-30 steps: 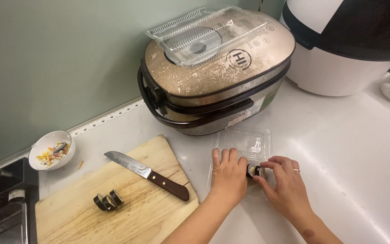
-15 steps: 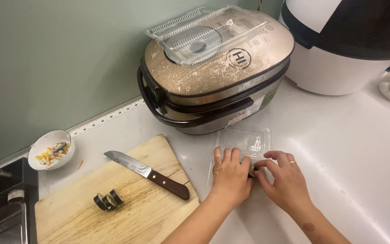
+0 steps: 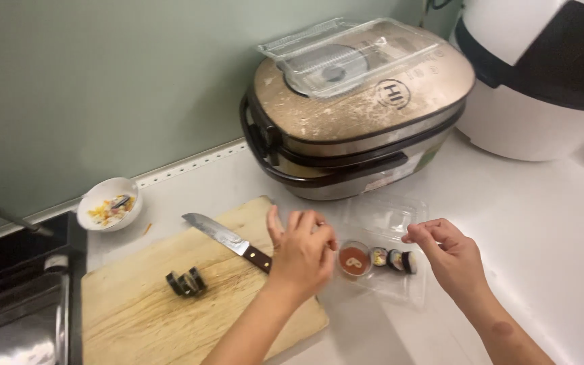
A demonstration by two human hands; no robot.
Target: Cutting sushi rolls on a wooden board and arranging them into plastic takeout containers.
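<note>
Your left hand [image 3: 302, 253] hovers loosely curled just left of the tray [image 3: 386, 287], fingers apart, its grip holding nothing. It hangs over the knife [image 3: 228, 240] handle and the right end of the board [image 3: 136, 297]. Your right hand [image 3: 451, 257] sits at the tray's right edge, fingertips drawn close together above it; you seem to hold nothing there, though whether the tips pinch the thin plastic rim cannot be told.

The tray lies on the bench [image 3: 542, 216] in front of the cooker [image 3: 359, 108]. In it stands a small sauce cup [image 3: 354, 259] at the left end, with three rolls [image 3: 393, 259] in a row just right of the cup.

Risks, as a judgement: the cup is open and closest to your left knuckles, so a careless sweep could tip it and spill red sauce over the rolls and the bench. The tray is light and flimsy; pressing on one edge may flip it or scoot it. The blade points away from the tray, but the handle lies right under your left palm, so a blind reach could knock it or bring your fingers onto the edge.

Both forearms come in from the lower edge, wrists level, palms down. Left of the tray, sliced pieces [image 3: 186, 282] rest on the board, and further left a small bowl [image 3: 109, 203] of scraps stands by the wall. A clear lid [image 3: 346, 57] lies on top of the cooker.
</note>
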